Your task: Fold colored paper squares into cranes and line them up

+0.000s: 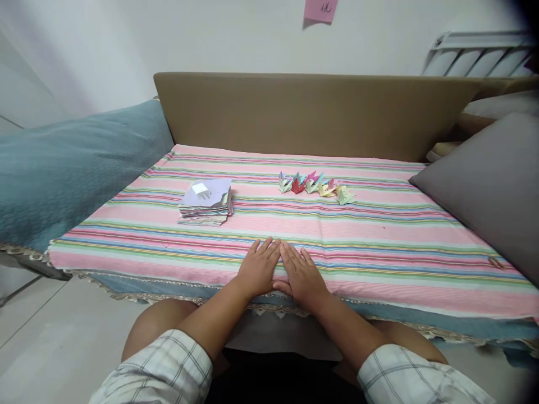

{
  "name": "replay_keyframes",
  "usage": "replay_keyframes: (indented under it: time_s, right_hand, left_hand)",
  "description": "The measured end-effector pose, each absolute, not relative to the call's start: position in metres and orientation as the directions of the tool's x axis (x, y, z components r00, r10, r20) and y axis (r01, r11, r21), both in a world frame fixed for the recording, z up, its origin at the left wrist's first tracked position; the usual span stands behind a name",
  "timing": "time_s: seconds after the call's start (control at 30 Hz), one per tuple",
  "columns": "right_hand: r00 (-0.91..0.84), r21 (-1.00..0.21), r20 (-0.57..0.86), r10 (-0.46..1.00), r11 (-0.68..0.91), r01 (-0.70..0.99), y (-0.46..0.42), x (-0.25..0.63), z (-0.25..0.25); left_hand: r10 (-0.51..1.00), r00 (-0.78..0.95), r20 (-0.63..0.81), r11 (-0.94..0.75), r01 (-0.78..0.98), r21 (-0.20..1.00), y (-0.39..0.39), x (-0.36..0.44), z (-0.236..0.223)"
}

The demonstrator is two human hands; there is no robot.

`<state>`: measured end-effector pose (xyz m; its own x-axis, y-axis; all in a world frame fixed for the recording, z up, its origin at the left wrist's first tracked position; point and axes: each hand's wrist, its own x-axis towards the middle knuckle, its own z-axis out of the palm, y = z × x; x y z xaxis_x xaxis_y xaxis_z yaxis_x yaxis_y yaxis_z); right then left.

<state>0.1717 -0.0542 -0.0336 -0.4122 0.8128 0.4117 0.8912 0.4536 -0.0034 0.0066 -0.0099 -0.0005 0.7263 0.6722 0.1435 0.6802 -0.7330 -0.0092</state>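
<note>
Both hands lie palm down on the striped cloth that covers the seat of the sofa, midway along its front edge. The left hand is open, its fingers stretched out flat and slightly apart, pointing toward the back edge. The right hand is open in the same way, angled in so that the index fingers come together at the tips; whether they touch cannot be told. Toward the left edge, a stack of square paper sheets sits on the cloth, its layers uneven and a lilac sheet uppermost. That top sheet bears a white plug adapter, lying with its metal prongs toward the front. Beyond the right hand, nearer the back edge, origami cranes stand close together in two rough rows, in red, pink, blue, pale green and pale yellow. Behind them rises the brown backrest. A blue quilted cover drapes the left end, and a grey cushion leans over the right edge. On the wall above is a pink sticky note with dark handwriting.
</note>
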Motion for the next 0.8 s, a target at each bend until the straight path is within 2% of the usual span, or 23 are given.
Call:
replay_keyframes:
  time_s: [0.27,0.4,0.57,0.8]
  right_hand:
    - [-0.409,0.017,0.385,0.827,0.437,0.900,-0.055,0.172,-0.033]
    - [-0.406,0.011,0.382,0.830,0.435,0.900,-0.055,0.172,-0.032]
    - [-0.399,-0.003,0.376,0.837,0.431,0.902,-0.054,0.171,-0.032]
    - [-0.396,0.004,0.383,0.835,0.427,0.904,-0.055,0.170,-0.033]
  left_hand:
    - [0.770,0.619,0.154,-0.627,0.779,0.005,-0.009,-0.019,-0.001]
    - [0.823,0.554,0.128,-0.565,0.821,0.084,-0.007,-0.035,0.010]
    - [0.820,0.518,0.243,-0.562,0.810,0.167,-0.004,-0.023,0.020]
    - [0.804,0.537,0.257,-0.578,0.806,0.123,0.005,0.004,0.008]
